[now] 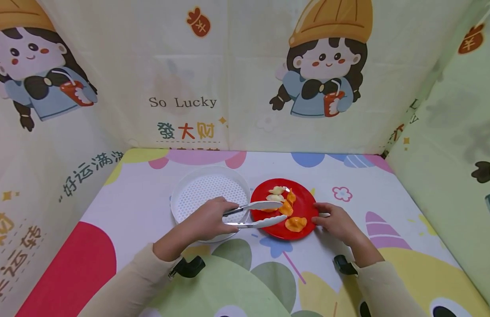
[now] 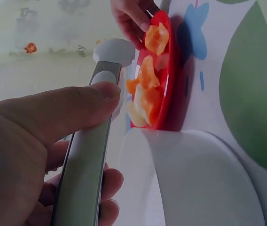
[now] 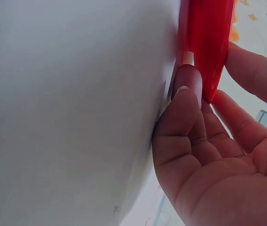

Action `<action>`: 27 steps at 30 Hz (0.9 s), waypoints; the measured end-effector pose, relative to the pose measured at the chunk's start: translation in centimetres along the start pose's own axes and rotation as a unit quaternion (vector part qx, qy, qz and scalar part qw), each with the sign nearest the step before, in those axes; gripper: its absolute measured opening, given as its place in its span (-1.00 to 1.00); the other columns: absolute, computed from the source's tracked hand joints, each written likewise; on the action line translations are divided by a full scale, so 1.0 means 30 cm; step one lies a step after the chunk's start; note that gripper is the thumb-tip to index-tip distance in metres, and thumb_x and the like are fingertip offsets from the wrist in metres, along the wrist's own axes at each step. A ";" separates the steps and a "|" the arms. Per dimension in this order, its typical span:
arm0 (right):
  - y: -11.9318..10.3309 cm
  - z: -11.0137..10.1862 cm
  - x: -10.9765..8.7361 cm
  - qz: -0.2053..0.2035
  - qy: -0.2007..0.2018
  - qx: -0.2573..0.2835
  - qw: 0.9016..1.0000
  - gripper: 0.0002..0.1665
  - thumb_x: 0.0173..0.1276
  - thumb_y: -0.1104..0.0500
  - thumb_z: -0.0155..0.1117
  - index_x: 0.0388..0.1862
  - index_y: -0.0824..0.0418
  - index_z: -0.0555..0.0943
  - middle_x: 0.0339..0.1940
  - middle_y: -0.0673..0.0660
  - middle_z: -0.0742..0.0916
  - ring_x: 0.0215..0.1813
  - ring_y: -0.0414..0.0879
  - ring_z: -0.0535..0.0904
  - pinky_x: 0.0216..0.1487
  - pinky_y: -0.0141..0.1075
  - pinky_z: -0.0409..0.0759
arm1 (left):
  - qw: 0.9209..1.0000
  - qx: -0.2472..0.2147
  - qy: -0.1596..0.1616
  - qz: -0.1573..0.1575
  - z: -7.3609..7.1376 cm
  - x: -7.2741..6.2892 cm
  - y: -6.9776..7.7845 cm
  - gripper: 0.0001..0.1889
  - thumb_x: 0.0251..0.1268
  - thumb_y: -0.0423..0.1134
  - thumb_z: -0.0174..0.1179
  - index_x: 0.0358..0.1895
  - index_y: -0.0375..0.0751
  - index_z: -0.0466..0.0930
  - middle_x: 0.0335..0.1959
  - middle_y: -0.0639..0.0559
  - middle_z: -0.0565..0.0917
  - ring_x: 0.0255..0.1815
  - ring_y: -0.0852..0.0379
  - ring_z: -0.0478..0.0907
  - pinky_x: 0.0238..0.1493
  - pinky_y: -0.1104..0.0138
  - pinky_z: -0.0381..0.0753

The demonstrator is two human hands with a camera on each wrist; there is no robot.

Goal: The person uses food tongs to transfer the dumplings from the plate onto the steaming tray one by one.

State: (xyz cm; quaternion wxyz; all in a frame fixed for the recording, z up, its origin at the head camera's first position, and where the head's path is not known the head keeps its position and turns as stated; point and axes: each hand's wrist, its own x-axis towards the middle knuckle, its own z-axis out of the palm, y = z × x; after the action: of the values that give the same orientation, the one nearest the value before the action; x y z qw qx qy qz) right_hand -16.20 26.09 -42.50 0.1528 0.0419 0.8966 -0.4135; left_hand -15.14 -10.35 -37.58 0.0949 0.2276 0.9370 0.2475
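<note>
My left hand (image 1: 213, 219) grips metal tongs (image 1: 266, 205) with white scalloped tips, its thumb pressing on one arm in the left wrist view. The tips stand apart over the left part of a red plate (image 1: 306, 204). On that plate lie several dumplings, orange ones such as the orange dumpling (image 1: 295, 224) at the front and pale ones such as the pale dumpling (image 1: 276, 190) at the back. My right hand (image 1: 336, 222) holds the plate's right rim, with fingers beneath it in the right wrist view. Whether the tips touch a dumpling, I cannot tell.
A round white tray with a perforated bottom (image 1: 207, 187) stands just left of the plate, partly behind my left hand. Both rest on a table with a colourful printed cover (image 1: 237, 281). Printed cloth walls (image 1: 245, 75) enclose the back and sides.
</note>
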 end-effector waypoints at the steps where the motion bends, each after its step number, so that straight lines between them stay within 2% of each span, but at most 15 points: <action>1: 0.001 0.000 0.000 0.001 0.000 0.000 1.000 -0.16 0.32 0.07 0.41 0.48 0.33 0.32 0.35 0.42 0.45 0.20 0.26 0.47 -0.11 -0.14 0.70 | 1.000 0.001 -0.002 0.000 0.003 0.003 0.005 -0.40 0.06 -0.16 0.52 0.22 -0.21 0.63 -0.07 -0.01 0.62 -0.19 0.12 0.47 -0.32 0.39 0.55; 9: 0.009 -0.002 0.001 0.001 0.001 0.000 1.000 -0.16 0.32 0.06 0.42 0.47 0.32 0.33 0.35 0.42 0.46 0.20 0.24 0.48 -0.12 -0.15 0.70 | 1.000 0.003 -0.015 -0.002 0.016 0.025 0.038 -0.38 0.03 -0.15 0.54 0.24 -0.17 0.63 -0.08 -0.02 0.61 -0.17 0.11 0.47 -0.35 0.39 0.60; 17: 0.008 -0.002 0.002 0.001 0.001 0.000 1.000 -0.16 0.32 0.05 0.42 0.47 0.33 0.32 0.34 0.42 0.46 0.18 0.24 0.48 -0.13 -0.15 0.70 | 0.999 -0.004 -0.033 0.000 0.032 0.057 0.062 -0.38 0.01 -0.14 0.55 0.21 -0.19 0.64 -0.01 -0.03 0.64 -0.08 0.07 0.50 -0.27 0.34 0.63; 27: 0.005 0.002 -0.004 -0.003 0.002 0.000 1.000 -0.18 0.32 0.08 0.41 0.47 0.34 0.34 0.34 0.41 0.47 0.18 0.23 0.49 -0.13 -0.16 0.70 | 0.999 -0.009 -0.051 -0.017 0.055 0.100 0.093 -0.36 -0.03 -0.16 0.58 0.21 -0.20 0.64 -0.04 -0.03 0.65 -0.15 0.10 0.48 -0.39 0.43 0.60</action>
State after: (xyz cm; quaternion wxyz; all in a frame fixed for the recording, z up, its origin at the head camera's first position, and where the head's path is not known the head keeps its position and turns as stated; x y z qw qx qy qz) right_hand -16.05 26.15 -42.60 0.1498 0.0403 0.8971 -0.4136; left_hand -16.24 -6.06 -37.78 0.1487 0.2228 0.9325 0.2421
